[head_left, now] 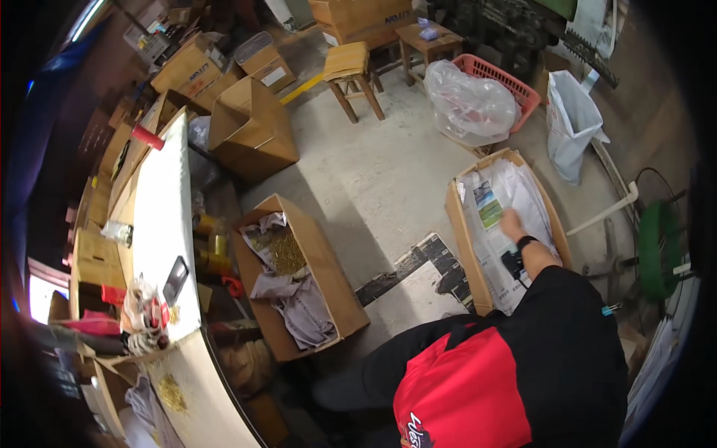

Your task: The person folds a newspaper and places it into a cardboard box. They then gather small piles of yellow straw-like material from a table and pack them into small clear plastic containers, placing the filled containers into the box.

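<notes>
My right hand [512, 225], with a black band at the wrist, reaches into a long cardboard box [465, 246] on the floor at the right. Its fingers look curled against a sheet of newspaper [489, 233] that lines the box; the fingertips are hard to make out. A colour picture shows on the sheet beside the hand, and pale paper [523, 190] lies farther up in the box. A small black object [512, 263] with a cord lies or hangs below my wrist. My left hand is out of sight.
Left of me, an open carton [321, 299] contains small brass-coloured pieces [287, 255], newspaper and grey cloth. A white-topped workbench [160, 216] runs along the left. Beyond the box are a pink basket [523, 93], a plastic bag [470, 104], a white sack [571, 119] and a wooden stool [348, 63].
</notes>
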The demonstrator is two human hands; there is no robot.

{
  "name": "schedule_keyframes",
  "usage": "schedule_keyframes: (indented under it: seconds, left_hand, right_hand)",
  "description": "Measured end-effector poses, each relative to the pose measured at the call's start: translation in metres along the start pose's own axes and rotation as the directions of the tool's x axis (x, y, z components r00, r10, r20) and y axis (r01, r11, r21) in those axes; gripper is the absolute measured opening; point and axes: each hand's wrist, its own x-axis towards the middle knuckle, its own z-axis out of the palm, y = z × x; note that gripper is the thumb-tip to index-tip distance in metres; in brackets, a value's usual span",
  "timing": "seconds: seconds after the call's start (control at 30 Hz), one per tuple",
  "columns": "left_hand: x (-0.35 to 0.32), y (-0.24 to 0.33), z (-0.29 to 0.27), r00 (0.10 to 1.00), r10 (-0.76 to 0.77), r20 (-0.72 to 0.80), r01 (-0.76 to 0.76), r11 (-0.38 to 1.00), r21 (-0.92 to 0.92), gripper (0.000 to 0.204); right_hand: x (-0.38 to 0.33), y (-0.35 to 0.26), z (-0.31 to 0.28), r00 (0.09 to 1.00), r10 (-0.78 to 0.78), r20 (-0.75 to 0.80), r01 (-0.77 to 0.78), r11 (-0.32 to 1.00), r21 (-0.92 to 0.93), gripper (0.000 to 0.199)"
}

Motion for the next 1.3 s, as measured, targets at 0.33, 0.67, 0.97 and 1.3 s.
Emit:
schedule_keyframes:
  seconds: [0.33,0.67,0.97,1.3]
  left_hand:
    - [0.041,0.038,0.079,0.884,-0.111,0.455,0.156,0.986,-0.063,0.023]
    - [0.014,0.034,0.081,0.754,-0.333,0.566,0.373,0.926,0.048,0.027]
    - [0.018,0.072,0.11,0.691,-0.354,0.63,0.431,0.902,0.035,0.03]
    - [-0.002,0.076,0.13,0.696,-0.371,0.615,0.496,0.868,-0.038,0.022]
  right_hand:
    - [-0.071,0.016,0.049,0.778,0.457,0.432,-0.46,0.882,-0.106,0.033]
    - [-0.128,0.01,0.078,0.825,0.436,0.358,-0.309,0.88,-0.36,0.044]
    - [-0.12,0.078,0.097,0.668,0.488,0.561,-0.356,0.873,-0.335,0.059]
    - [-0.11,0.066,0.088,0.716,0.502,0.484,-0.42,0.865,-0.275,0.038]
